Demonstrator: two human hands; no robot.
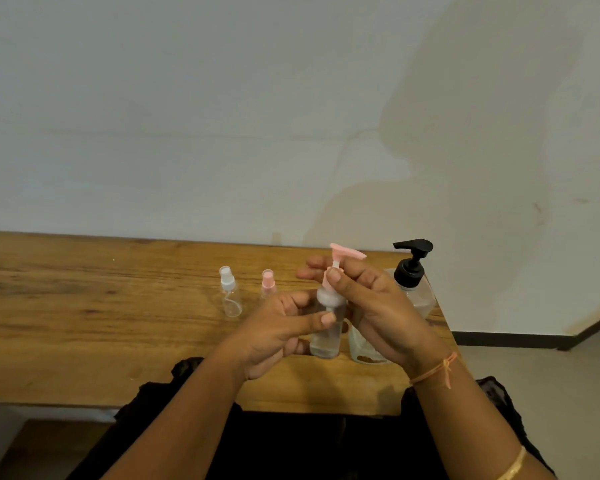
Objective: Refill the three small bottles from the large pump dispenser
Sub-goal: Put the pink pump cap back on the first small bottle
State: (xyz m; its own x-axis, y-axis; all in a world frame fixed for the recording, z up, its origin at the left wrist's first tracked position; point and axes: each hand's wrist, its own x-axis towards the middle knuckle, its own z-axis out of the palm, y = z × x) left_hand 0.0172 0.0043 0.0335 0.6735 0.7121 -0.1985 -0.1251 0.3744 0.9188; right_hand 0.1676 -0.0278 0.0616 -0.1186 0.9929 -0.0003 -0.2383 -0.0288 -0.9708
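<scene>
Small bottles (231,299) left of dispenser (411,271), on table (84,323)

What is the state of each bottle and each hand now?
Pump bottle: upright, pink pump on, held.
White-capped spray bottle: upright, capped.
Pink-capped spray bottle: upright, capped.
Large dispenser: upright, black pump on.
Left hand: grips pump bottle's body.
Right hand: pinches its pink collar.
</scene>
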